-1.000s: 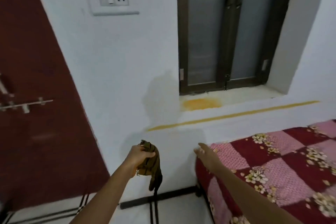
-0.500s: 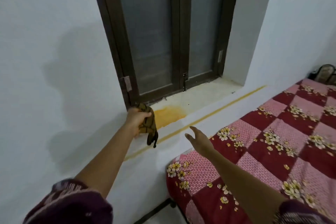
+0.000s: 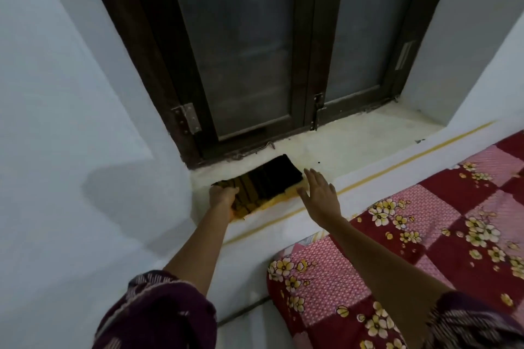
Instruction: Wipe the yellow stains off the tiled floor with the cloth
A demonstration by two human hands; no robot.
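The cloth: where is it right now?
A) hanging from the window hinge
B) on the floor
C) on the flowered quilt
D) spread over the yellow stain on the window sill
D: the cloth lies flat on the window sill, covering most of the yellow stain, and the left hand grips its edge.

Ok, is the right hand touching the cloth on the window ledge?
Cannot tell. The head view shows the right hand with straight fingers at the right edge of the cloth, but not whether it rests there or hovers.
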